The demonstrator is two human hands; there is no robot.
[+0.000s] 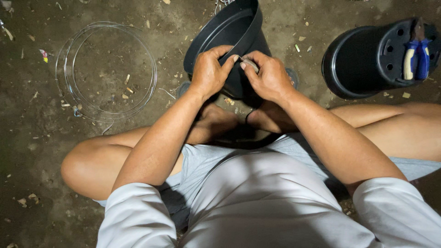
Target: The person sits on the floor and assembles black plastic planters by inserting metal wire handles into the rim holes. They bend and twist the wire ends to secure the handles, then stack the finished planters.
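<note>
Head view looks straight down on a rough, dark dirt floor [32,138], packed hard and strewn with pale chips and scraps. On it a person sits with bare knees spread, in a smooth white shirt and grey shorts. Between the feet lies a black plastic pot [229,32], round and tapered, tipped on its side with the open mouth up and to the left; its wall is smooth and dull, its rim a thin rolled lip. Well apart to the right lies a second pot [363,59] of the same black plastic, also on its side, its flat base with round drain holes facing right. Across that base rest pliers [415,57] with glossy blue and pale handles. To the left on the floor lies a wire coil [108,69], several thin, shiny loops in a wide ring, with loose ends at its lower edge. Both hands meet at the near rim of the first pot. The left hand [209,73] curls over the rim, fingers bent, its grip pinched together at the lip with thumb and forefinger; whether it nips the rim or the wire alone cannot be told. The right hand [268,76] sits just beside it, fingertips touching the left's, its grip closed on a short, pale wire end [246,61] held against the pot's rim.
</note>
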